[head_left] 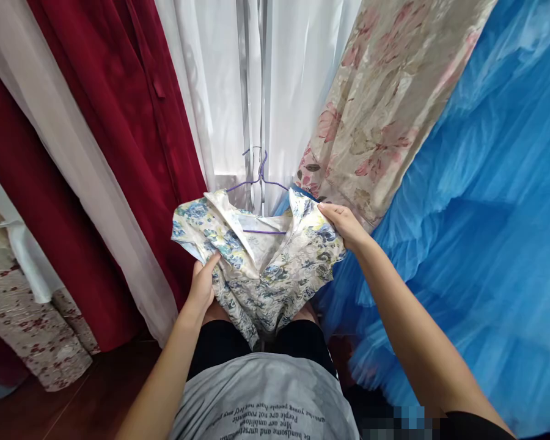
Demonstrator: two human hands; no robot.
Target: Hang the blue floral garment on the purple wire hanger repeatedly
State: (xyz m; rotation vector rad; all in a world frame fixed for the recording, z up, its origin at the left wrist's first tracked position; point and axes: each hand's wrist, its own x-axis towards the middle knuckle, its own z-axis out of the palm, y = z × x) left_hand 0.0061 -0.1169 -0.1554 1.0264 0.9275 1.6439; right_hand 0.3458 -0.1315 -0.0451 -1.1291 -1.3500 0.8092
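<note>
A white garment with blue and yellow flowers hangs in front of me on a purple wire hanger. The hanger's hook sticks up above the open collar, and its lower bar crosses inside the neckline. My left hand pinches the garment below its left sleeve, thumb on the front and fingers behind the cloth. At the opposite shoulder, my right hand is closed on the sleeve's upper edge. The lower part of the garment drops in folds between my legs.
Long dark red cloth and white cloth hang at the left and middle. To the right are a beige floral curtain and blue tulle. The reddish tiled floor shows at lower left.
</note>
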